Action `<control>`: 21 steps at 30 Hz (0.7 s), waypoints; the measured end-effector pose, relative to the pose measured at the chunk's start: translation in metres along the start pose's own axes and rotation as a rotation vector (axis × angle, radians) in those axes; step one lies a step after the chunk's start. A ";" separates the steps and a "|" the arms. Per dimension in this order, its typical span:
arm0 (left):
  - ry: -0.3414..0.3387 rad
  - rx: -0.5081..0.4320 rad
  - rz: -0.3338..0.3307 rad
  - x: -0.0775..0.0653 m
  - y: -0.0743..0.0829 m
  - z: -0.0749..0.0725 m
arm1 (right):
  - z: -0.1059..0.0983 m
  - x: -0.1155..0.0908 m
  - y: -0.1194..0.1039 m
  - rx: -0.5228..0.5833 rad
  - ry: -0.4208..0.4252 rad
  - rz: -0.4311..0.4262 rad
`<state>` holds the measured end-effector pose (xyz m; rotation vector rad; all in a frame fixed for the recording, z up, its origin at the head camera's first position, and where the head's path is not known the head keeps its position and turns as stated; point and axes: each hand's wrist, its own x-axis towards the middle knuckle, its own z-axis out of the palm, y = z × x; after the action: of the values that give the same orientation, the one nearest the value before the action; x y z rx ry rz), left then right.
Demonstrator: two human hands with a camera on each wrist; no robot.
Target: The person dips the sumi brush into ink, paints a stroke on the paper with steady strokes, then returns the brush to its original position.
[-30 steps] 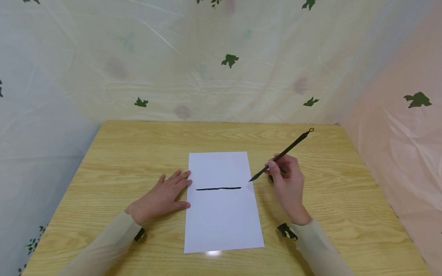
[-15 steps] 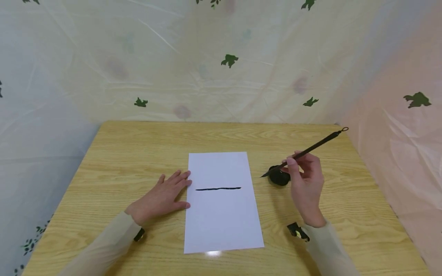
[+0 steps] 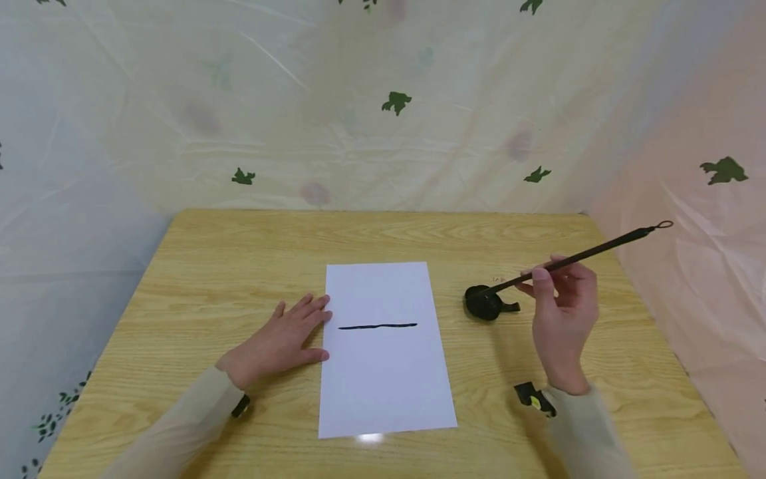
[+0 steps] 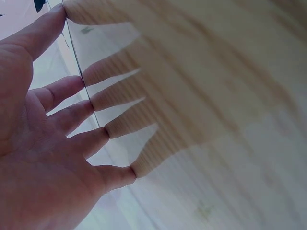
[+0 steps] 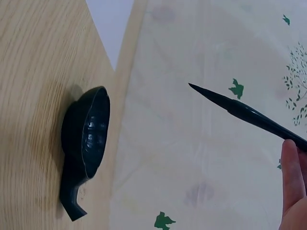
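My right hand pinches a dark calligraphy brush by its shaft, with the loop end slanting up to the right. In the right wrist view, the pointed tip of the brush is in the air, apart from the small black ink dish. The ink dish stands on the table right of the paper, its short handle facing right. Left of the sheet, my left hand lies with fingers spread, fingertips on the edge of the white paper. One black horizontal stroke crosses the sheet.
The wood-grain table reaches back to a pale curtain with green leaf-like prints. More curtain hangs at both sides. Each wrist carries a small dark device near the sleeve.
My right hand has moved right with the brush, from beside the paper's edge to right of the ink dish. The brush slants flatter, and the dish is uncovered. My left hand stays put.
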<state>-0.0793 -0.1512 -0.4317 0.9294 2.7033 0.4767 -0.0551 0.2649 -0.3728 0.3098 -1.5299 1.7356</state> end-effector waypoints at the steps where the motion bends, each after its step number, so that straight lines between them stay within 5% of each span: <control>1: -0.001 -0.001 -0.001 0.000 0.000 0.000 | -0.001 0.001 0.000 0.000 -0.001 -0.005; 12: -0.018 -0.020 -0.013 0.001 0.002 -0.002 | -0.013 0.007 0.000 -0.028 -0.077 -0.039; 21: -0.014 -0.007 -0.003 0.001 0.000 0.000 | -0.022 0.009 0.009 -0.477 -0.289 -0.308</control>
<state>-0.0798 -0.1508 -0.4317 0.9238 2.6884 0.4775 -0.0602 0.2888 -0.3791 0.5316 -1.9306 1.0814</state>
